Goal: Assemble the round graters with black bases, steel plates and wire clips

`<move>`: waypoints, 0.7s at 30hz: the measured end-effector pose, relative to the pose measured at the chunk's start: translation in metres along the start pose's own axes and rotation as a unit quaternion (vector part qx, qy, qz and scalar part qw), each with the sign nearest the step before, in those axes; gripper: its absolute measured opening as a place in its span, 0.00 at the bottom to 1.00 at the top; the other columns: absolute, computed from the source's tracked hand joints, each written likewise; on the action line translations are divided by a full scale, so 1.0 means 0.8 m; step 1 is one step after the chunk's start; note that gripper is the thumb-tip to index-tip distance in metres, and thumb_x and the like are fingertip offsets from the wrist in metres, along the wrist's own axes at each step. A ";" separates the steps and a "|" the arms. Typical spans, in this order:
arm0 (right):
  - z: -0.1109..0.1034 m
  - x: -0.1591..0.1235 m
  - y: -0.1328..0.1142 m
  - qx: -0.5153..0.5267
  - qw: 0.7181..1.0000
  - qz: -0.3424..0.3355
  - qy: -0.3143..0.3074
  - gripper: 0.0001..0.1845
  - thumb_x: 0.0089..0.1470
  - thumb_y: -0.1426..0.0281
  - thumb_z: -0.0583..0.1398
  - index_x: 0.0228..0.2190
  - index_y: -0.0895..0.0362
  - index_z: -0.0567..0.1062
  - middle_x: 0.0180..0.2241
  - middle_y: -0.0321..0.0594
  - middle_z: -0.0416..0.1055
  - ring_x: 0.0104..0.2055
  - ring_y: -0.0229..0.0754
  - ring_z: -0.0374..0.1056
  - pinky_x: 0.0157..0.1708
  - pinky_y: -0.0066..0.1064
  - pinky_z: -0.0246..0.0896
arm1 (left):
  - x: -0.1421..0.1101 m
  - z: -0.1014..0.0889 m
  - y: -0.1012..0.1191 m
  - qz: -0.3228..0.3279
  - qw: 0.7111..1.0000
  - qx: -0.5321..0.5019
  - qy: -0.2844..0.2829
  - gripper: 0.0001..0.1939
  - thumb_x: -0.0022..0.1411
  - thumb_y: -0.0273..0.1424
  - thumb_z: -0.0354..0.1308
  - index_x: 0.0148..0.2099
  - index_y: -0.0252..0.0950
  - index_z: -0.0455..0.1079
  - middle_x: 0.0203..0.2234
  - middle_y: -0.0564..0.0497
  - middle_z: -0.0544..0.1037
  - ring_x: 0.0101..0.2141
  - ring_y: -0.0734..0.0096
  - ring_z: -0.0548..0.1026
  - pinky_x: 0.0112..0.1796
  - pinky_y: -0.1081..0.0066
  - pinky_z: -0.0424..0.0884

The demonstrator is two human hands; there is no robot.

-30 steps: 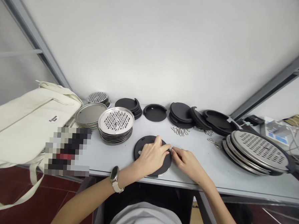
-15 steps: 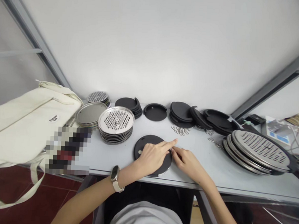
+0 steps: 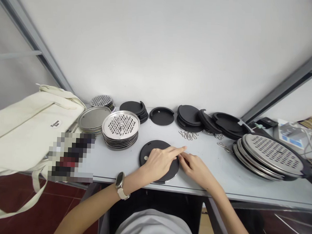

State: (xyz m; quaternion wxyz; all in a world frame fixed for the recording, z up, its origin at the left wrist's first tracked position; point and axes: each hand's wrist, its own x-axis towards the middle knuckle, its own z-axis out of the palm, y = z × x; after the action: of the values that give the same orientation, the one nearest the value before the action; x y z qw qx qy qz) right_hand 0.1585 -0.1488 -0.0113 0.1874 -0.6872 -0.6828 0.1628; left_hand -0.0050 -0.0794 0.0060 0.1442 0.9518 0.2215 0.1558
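A black round disc with a metal rim (image 3: 151, 150) lies on the grey table (image 3: 221, 176) in front of me. My left hand (image 3: 161, 161) rests on top of it, forefinger stretched toward the disc's right edge. My right hand (image 3: 196, 169) sits at that same right edge with its fingers pinched together on something small I cannot make out. The fingertips of both hands meet at the rim. A watch is on my left wrist.
Behind stand a stack of perforated metal discs (image 3: 121, 127), plain metal lids (image 3: 93, 118), several piles of black discs (image 3: 189, 117), loose wire clips (image 3: 187, 135) and a large stack of slotted grater plates (image 3: 270, 156). A cream cloth bag (image 3: 22, 124) lies at left.
My left forefinger has stretched out along the disc toward its right edge. Otherwise both hands stay at the same spot.
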 end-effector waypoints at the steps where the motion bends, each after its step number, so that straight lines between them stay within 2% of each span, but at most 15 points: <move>1: 0.000 0.000 0.000 0.001 1.000 -0.001 -0.001 0.16 0.61 0.70 0.44 0.30 0.57 0.69 0.24 0.41 0.72 0.25 0.43 0.67 0.27 0.30 0.52 | 0.000 0.000 0.000 0.001 1.000 0.001 0.000 0.29 0.67 0.25 0.44 0.66 0.50 0.43 0.51 0.54 0.70 0.43 0.72 0.74 0.39 0.73 0.70; 13: -0.007 -0.001 0.019 0.076 0.996 -0.036 -0.030 0.16 0.63 0.66 0.46 0.34 0.57 0.71 0.28 0.40 0.72 0.26 0.41 0.66 0.29 0.30 0.55 | 0.001 0.006 -0.005 0.016 0.999 -0.010 0.026 0.28 0.67 0.24 0.45 0.65 0.50 0.45 0.48 0.54 0.72 0.41 0.71 0.75 0.38 0.72 0.70; 21: -0.010 0.003 0.029 0.117 0.991 -0.051 -0.052 0.18 0.63 0.63 0.46 0.31 0.58 0.70 0.23 0.35 0.63 0.24 0.38 0.57 0.27 0.29 0.52 | 0.000 0.004 -0.004 0.015 1.000 0.004 0.020 0.29 0.67 0.26 0.46 0.66 0.49 0.43 0.48 0.54 0.72 0.39 0.71 0.75 0.36 0.74 0.69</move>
State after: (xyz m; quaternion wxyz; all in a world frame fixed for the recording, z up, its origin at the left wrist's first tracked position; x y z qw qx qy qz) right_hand 0.1823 -0.1467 -0.0154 0.2387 -0.6156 -0.7020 0.2670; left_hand -0.0047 -0.0773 0.0017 0.1342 0.9521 0.2111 0.1758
